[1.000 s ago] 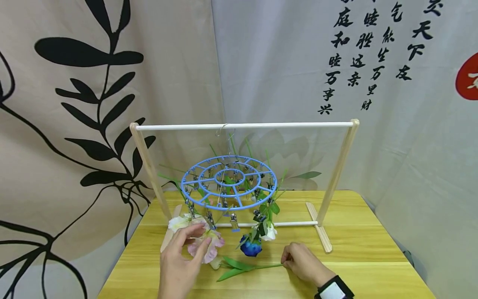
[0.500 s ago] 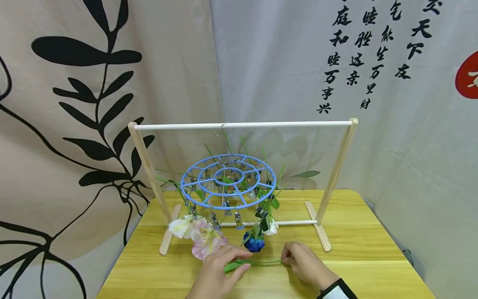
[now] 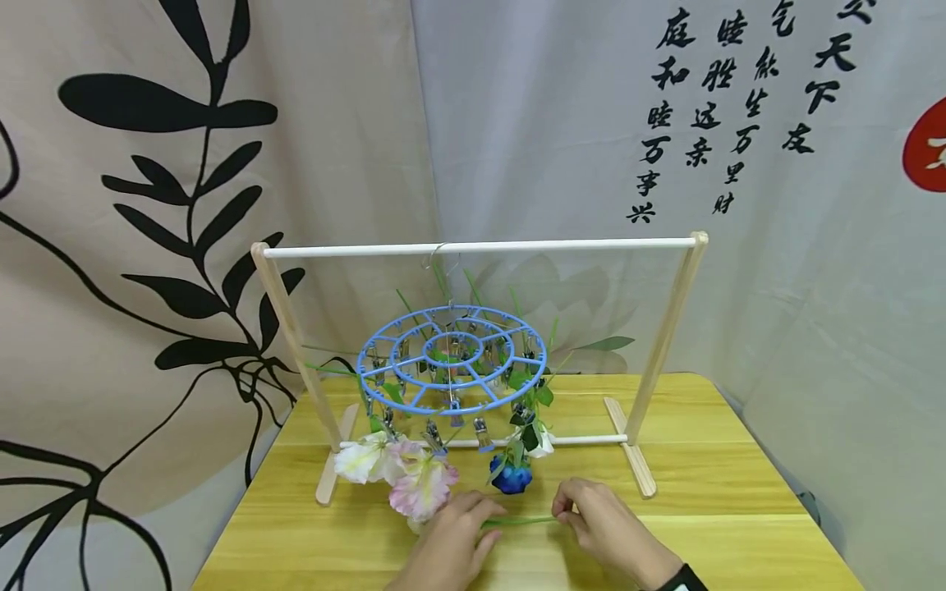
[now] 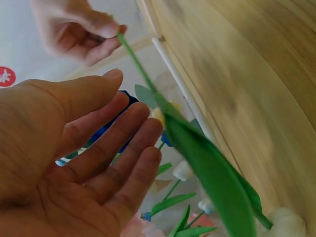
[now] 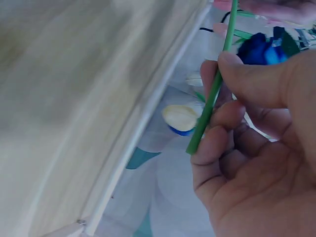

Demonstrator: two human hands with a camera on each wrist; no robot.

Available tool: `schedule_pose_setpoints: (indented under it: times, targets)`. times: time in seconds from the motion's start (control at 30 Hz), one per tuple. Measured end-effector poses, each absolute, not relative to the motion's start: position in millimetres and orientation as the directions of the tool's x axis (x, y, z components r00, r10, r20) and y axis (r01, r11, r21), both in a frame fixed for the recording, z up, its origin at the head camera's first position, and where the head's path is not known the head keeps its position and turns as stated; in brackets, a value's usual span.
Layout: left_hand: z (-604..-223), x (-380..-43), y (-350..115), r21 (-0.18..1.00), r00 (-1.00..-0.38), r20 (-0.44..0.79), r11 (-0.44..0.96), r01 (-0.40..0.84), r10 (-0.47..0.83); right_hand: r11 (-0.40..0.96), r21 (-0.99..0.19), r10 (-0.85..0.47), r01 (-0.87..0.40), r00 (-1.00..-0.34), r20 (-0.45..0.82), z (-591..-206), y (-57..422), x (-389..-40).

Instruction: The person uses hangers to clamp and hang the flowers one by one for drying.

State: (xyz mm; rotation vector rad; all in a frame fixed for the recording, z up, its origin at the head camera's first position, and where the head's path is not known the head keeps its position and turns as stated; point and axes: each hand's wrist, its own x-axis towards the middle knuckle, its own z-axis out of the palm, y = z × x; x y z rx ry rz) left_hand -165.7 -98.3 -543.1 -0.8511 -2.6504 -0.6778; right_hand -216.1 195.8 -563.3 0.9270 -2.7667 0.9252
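Observation:
My right hand (image 3: pixel 602 525) pinches the cut end of a green stem (image 5: pixel 212 98) between thumb and fingers, low over the table. The stem belongs to a tulip with broad green leaves (image 4: pixel 202 163) and a whitish bloom (image 4: pixel 289 224). My left hand (image 3: pixel 451 538) is at the leafy part, overlapping it in the head view. In the left wrist view its fingers are spread and loosely bent beside the stem. Just behind the hands, a blue rose (image 3: pixel 512 478) and a pink-and-white ruffled flower (image 3: pixel 424 488) hang head down from a round blue clip hanger (image 3: pixel 443 412).
The hanger hooks over the white rod (image 3: pixel 576 245) of a wooden-legged stand (image 3: pixel 668 336) on the wooden table (image 3: pixel 709 509). Several metal clips dangle from its rings, one a front clip (image 3: pixel 482 433). More flowers and stems hang farther back. A printed cloth stands behind.
My left hand has moved from beside the pink flower down and right to the tulip's leaves. My right hand keeps its pinch on the stem. The hanger has turned slightly.

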Motion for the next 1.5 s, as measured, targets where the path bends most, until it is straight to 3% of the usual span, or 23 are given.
schedule_pose_setpoints:
  times: [0.2,0.47,0.73,1.07,1.17,1.3,1.4,1.5]
  targets:
    - [-545,-170,-98,0.323,-0.812,0.360,0.755,0.571,0.460,0.603,-0.514,-0.532,-0.609,-0.788,0.310,-547,193,-209]
    - [-546,-173,-101,0.329,-0.826,0.348,0.768,0.550,0.443,0.598,-0.419,-0.527,-0.683,-0.729,0.436,-535,191,-202]
    - [-550,-174,-104,0.333,-0.814,0.385,0.757,0.561,0.434,0.572,-0.413,-0.542,-0.709,-0.705,0.458,-528,193,-201]
    - [-548,-174,-105,0.514,-0.855,0.357,0.686,0.516,0.375,0.642,-0.279,-0.390,-0.714,-0.618,0.683,-524,194,-203]
    - [-547,-174,-106,0.564,-0.871,0.341,0.665,0.490,0.353,0.655,-0.344,-0.274,-0.673,-0.636,0.722,-522,193,-204]
    - [-545,-173,-105,0.620,-0.885,0.328,0.631,0.466,0.331,0.555,-0.551,-0.152,-0.623,-0.728,0.669,-521,192,-202]
    - [-543,-172,-103,0.678,-0.894,0.313,0.583,0.446,0.320,0.415,-0.700,-0.152,-0.581,-0.803,0.577,-521,189,-199]
    - [-540,-170,-99,0.732,-0.893,0.312,0.517,0.444,0.325,0.271,-0.784,-0.210,-0.558,-0.830,0.517,-521,184,-196]
